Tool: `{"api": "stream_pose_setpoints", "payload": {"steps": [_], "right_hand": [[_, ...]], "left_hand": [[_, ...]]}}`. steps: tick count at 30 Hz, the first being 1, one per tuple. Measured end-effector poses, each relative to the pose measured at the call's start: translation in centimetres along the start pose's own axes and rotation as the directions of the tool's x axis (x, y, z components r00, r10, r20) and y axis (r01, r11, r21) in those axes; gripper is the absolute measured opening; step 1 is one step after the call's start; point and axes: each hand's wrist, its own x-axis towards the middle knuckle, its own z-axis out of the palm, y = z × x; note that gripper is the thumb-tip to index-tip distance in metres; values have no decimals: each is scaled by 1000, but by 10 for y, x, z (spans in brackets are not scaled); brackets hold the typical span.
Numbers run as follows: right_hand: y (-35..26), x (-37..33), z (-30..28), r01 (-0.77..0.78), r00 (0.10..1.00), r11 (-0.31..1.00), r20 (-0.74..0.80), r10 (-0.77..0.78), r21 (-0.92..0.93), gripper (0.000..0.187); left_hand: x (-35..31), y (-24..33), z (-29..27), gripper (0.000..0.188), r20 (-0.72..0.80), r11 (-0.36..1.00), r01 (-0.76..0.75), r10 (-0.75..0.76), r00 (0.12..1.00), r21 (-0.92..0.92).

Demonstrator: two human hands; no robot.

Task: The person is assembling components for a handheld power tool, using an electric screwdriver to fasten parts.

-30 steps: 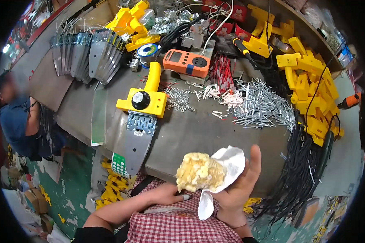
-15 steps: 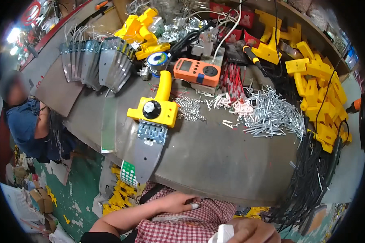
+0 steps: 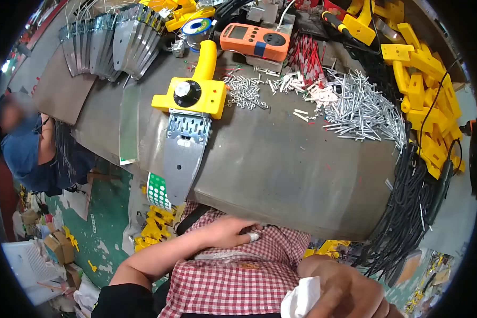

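My left hand [image 3: 230,231] rests on the red-and-white checked apron [image 3: 217,286] at my lap, thumb apart from the loosely bent fingers. It holds nothing, and a white wrap [image 3: 254,237] covers a digit tip. My right hand [image 3: 350,289], low at the right, is closed on a crumpled white tissue or cloth [image 3: 302,298]. On the table before me lies a yellow-handled pipe welding iron [image 3: 209,98] with a black dial and a flat grey metal plate [image 3: 184,159] pointing toward me. Neither hand touches it.
An orange meter [image 3: 254,41], a solder spool [image 3: 197,29], loose screws [image 3: 363,108] and small nuts [image 3: 244,91] lie on the table [image 3: 281,169]. Yellow handles [image 3: 426,90] and black cables [image 3: 403,212] pile up at right. Grey plates [image 3: 135,42] stand at left, near another person [image 3: 26,153].
The view has tilted downward, so the table things appear higher. My right hand and the white tissue or cloth show more fully. My left hand stays on the apron.
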Motion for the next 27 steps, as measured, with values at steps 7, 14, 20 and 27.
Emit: {"api": "stream_pose_setpoints", "payload": {"steps": [7, 14, 20, 27], "right_hand": [[9, -2, -33, -260, 953, 949, 114, 282, -176, 49], [52, -11, -77, -312, 903, 794, 98, 419, -522, 104], [58, -11, -81, -304, 916, 818, 87, 392, -489, 99], [49, -15, -83, -218, 928, 785, 125, 350, -580, 99]], "left_hand": [[-2, 9, 6, 36, 18, 1000, -7, 7, 1000, 3], [-7, 2, 15, 43, -5, 997, -74, 74, 997, -26], [-18, 41, -6, 41, 105, 968, -58, 86, 991, -243], [-14, 56, -11, 42, 259, 953, 82, -4, 966, -290]]}}
